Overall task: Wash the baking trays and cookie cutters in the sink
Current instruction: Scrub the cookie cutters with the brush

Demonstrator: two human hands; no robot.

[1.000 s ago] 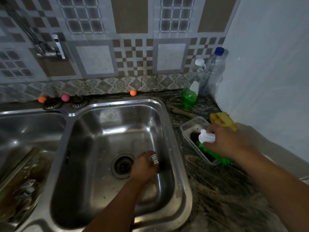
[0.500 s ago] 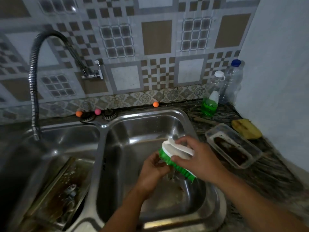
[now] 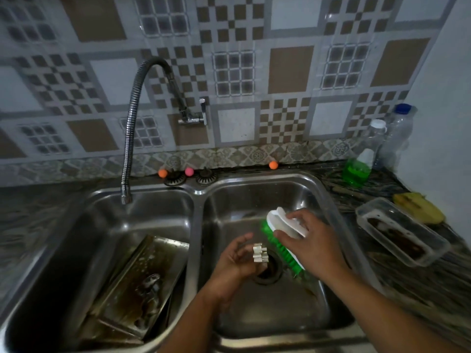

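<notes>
We are at the scrubbing step for one cookie cutter point(image 3: 260, 253), held over the drain of the right sink basin point(image 3: 318, 189). Our left hand point(image 3: 235, 258) pinches the cutter between thumb and curled fingers, its toothed edge turned upward and toward the brush. Our right hand point(image 3: 309, 242) grips the scrub brush point(image 3: 281, 240) by its white back, green bristles facing down and left, just beside the cutter but apparently not touching it.

The brush's long axis runs from upper left to lower right; the cutter is short and stands roughly upright. In our judgement, the next move calls for bringing the bristles against the cutter's teeth while the left hand holds firm (a small, wet part may slip toward the drain).

In the left basin, a soiled baking tray point(image 3: 137, 281) leans lengthwise, long axis running away from us, not yet washed. Beyond it, the flexible faucet point(image 3: 130, 138) hangs over that basin; we see no water running.
</notes>
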